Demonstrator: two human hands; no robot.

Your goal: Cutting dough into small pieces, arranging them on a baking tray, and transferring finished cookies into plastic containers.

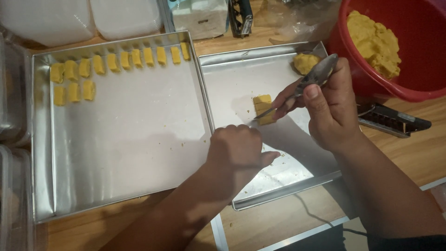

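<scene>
the right hand (332,104) had its fingers clamped on a metal spoon (304,83), its handle tip touching the yellow dough block (263,109) just beyond the fingertips. the left hand (237,148), fingers curled together, rested on the smaller tray (278,186).

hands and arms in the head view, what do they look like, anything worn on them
Both hands are bare: no gloves, and no rings, watch or bracelet in sight on the left hand or the right hand. Both forearms are uncovered as far as the frame shows, with no sleeve over them. The fingernails that show are short and unpainted. A dark bit of clothing sits at the bottom right edge.
</scene>
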